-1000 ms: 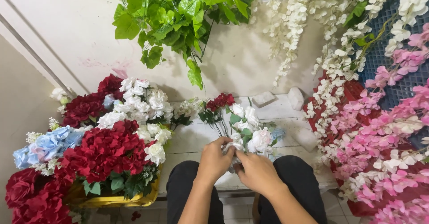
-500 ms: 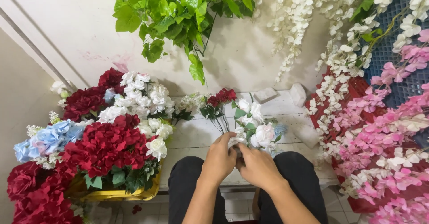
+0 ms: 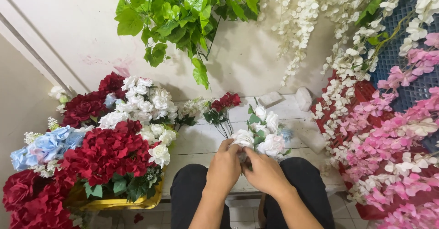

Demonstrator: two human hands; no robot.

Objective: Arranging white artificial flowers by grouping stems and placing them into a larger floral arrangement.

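From my head view, looking down past my knees, I judge I am in the middle of gathering a small bunch: my left hand (image 3: 225, 167) and my right hand (image 3: 264, 172) meet at the near centre, both curled shut around the stems of the white rose bunch (image 3: 260, 130). The blooms fan out just beyond my knuckles, over the white wooden bench (image 3: 201, 142), with a few green leaves among them. The stems themselves are hidden inside my fingers, so I cannot tell how many I hold or whether anything binds them.

A sprig of dark red flowers (image 3: 225, 102) stands just to the far left of the white blooms; its thin stems run down towards my left hand, but I cannot tell whether they are in my grip or merely beside it.

My forearms come up from the near edge and converge, wrists bent slightly inward, thumbs on top, knuckles touching or nearly so. As I judge it, the next move calls for one hand to keep a firm pinch on the stems while the other loosens to adjust.

To the left sits a yellow tub (image 3: 119, 204) packed with red, white and blue flowers. Green leaves (image 3: 178, 14) hang far overhead, and pink and white flower strands (image 3: 393, 133) drape on the right.
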